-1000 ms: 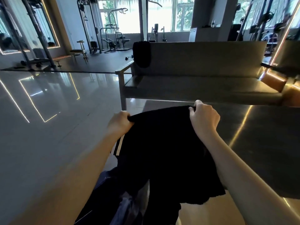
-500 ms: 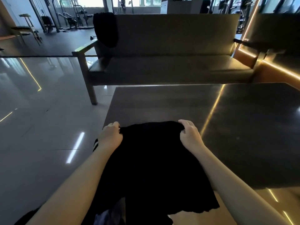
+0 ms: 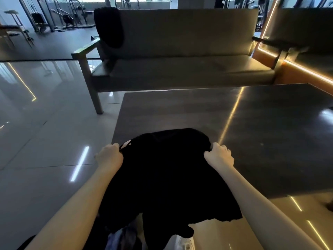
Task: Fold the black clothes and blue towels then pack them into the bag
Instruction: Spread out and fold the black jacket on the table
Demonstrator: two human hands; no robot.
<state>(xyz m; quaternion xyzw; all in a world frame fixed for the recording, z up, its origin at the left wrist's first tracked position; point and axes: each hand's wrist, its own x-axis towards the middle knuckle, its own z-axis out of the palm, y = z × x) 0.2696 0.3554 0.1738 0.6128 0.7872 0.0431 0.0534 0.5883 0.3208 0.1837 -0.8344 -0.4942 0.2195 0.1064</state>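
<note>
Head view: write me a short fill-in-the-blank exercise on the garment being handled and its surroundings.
The left hand and right hand each have a grip on the ____ garment.
The garment's upper part rests on the ____, not the bench.
A dark cloth hangs over the bench's backrest at its ____ end.
Missing words: black; table; left.

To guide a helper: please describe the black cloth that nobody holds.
Find the long bench behind the table. A black cloth hangs over its backrest's left end. Unlike the black garment held by the left hand and right hand, nobody touches it.
</note>
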